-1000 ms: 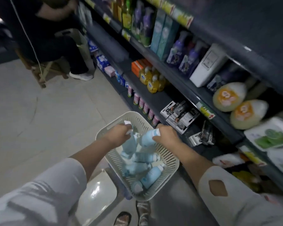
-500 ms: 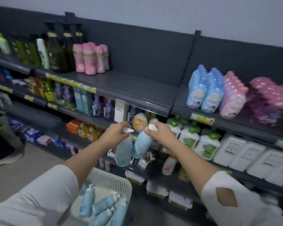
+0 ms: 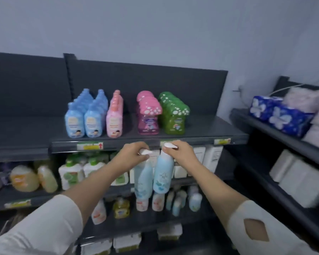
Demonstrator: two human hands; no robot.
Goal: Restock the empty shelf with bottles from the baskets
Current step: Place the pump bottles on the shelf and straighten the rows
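Left hand (image 3: 132, 155) grips the white cap of the left bottle (image 3: 143, 181), fingers curled round the neck. Right hand (image 3: 180, 153) holds the right bottle (image 3: 163, 175) the same way, fingers wrapped over its cap. Both bottles are pale blue, hang cap-up and sit side by side; cannot tell if they touch. They are held in the air just below the front edge of the top shelf (image 3: 201, 133), in front of the white jugs (image 3: 213, 159) on the shelf under it. On the top shelf, from the left: blue bottles (image 3: 83, 118) in two rows, a pink row (image 3: 114, 120) right beside them, then pink-capped bottles (image 3: 148, 115) and green bottles (image 3: 174, 115) next to each other. Blue tissue packs (image 3: 278, 115) lie on the side rack at right. White sleeves are pushed up both forearms. The picture is blurred and labels are unreadable.
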